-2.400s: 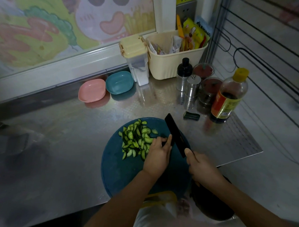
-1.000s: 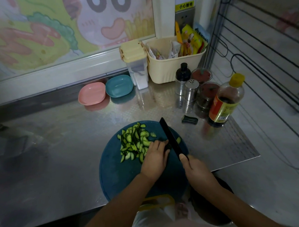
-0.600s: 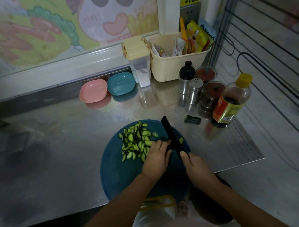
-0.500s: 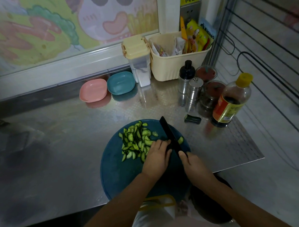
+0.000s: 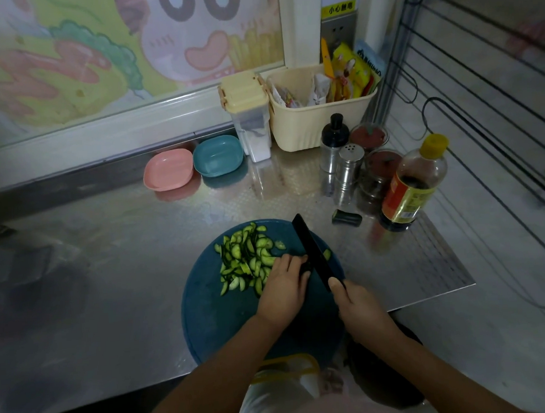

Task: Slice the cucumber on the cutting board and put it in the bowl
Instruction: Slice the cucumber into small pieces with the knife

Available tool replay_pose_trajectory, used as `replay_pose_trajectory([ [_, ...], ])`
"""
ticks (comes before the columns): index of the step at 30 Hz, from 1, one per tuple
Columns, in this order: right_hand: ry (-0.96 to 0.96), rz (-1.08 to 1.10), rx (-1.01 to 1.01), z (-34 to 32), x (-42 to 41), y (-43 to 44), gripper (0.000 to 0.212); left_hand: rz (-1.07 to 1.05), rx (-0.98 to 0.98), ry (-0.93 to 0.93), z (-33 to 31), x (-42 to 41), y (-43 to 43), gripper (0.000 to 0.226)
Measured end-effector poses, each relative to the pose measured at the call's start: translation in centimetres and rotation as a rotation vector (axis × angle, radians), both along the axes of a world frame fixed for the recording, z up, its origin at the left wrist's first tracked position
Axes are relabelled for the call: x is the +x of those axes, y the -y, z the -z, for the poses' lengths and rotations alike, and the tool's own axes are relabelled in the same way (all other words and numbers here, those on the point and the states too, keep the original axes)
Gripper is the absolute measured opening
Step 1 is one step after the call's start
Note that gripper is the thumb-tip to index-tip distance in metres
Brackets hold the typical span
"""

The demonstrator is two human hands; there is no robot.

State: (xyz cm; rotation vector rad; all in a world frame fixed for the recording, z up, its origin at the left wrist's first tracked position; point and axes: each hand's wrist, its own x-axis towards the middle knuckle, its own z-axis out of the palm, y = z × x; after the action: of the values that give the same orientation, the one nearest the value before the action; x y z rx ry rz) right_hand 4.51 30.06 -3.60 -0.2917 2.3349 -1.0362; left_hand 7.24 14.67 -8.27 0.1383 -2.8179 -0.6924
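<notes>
The right grip [image 5: 360,308] is clamped round the black knife [image 5: 312,253], its blade set against the cucumber end [image 5: 303,268] pinned under the curled fingers of the left grip [image 5: 282,287]. Cut slices [image 5: 245,260] are piled just left on the round cutting board [image 5: 213,315]; a pink bowl [image 5: 168,174] and a teal bowl [image 5: 218,160] are seen well beyond.

Slices [image 5: 245,260] lie on the cutting board [image 5: 213,318], left of the cucumber [image 5: 303,268] and knife [image 5: 310,251]. Behind the board, left bowl [image 5: 168,174] and right bowl [image 5: 218,156] sit side by side, with a bottle [image 5: 414,184] off to the right.
</notes>
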Motion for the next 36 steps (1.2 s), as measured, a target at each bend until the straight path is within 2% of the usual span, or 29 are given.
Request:
replay_pose_trajectory([
  [7, 0.010, 0.005, -0.021, -0.3, 0.1, -0.4, 0.041, -0.012, -0.007, 0.015, 0.1, -0.1, 0.0, 0.033],
  [25, 0.002, 0.017, -0.040, 0.1, 0.4, -0.1, 0.041, -0.023, -0.021, 0.029, 0.3, -0.1, 0.1, 0.016],
  [33, 0.014, 0.008, -0.015, 0.5, 0.1, 0.7, 0.040, -0.026, 0.004, 0.036, 0.4, 0.0, 0.2, 0.017],
  [36, 0.010, -0.005, 0.016, 0.9, -0.2, 1.3, 0.039, -0.026, 0.003, 0.045, 0.2, 0.2, 0.1, 0.028],
])
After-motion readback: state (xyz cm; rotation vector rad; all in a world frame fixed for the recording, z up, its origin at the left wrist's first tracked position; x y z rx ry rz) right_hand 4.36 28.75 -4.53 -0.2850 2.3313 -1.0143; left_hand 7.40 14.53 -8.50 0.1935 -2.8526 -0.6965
